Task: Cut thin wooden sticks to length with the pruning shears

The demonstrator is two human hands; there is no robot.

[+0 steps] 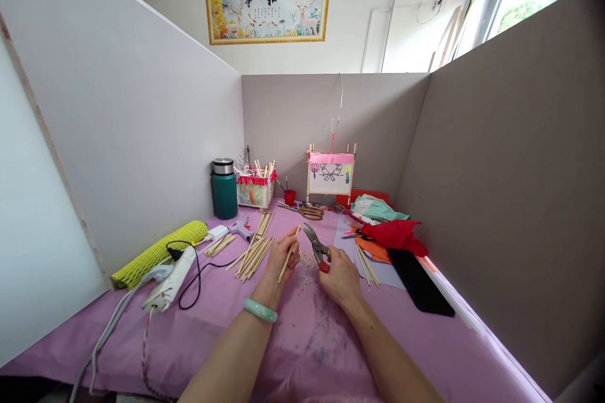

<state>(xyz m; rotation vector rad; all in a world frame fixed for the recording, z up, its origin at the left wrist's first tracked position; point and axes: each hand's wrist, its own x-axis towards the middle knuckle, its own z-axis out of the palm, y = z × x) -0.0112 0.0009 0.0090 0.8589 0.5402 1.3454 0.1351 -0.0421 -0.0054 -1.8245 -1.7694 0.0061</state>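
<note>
My left hand (282,261) is closed round a thin wooden stick (289,253), held tilted with its top end near the cutter's blades. My right hand (339,276) grips the red handles of a pair of metal cutting pliers (316,245), whose jaws stand open and point up-left toward the stick's tip. Both hands hover over the pink table cloth (302,340), where small chips lie scattered. A green bangle (260,310) sits on my left wrist.
A pile of sticks (253,249), a glue gun (240,227), a power strip (171,282) with cables and a yellow-green roll (158,252) lie left. Behind stand a green flask (224,189), a stick box (255,187) and a small lantern frame (330,175). Red paper (394,234) and a black phone (420,289) lie right.
</note>
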